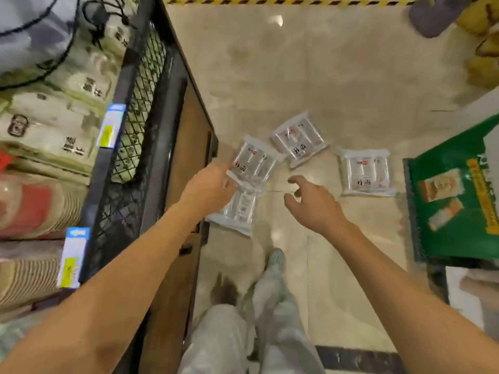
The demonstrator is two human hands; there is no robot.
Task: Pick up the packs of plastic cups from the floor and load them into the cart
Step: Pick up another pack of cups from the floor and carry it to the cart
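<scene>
A shop aisle: a black mesh-fronted shelf (140,103) carries price labels (111,125) on its edge, packaged goods (54,117) behind it, tiled floor (324,76) beside it.

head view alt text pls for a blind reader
Looking down, a person's left hand grips the edge of one pack of plastic cups while the open right hand reaches beside it. Three more lie on the tiled floor: a lower pack partly under it, a middle pack and a right pack. A black mesh rack stands at left.
</scene>
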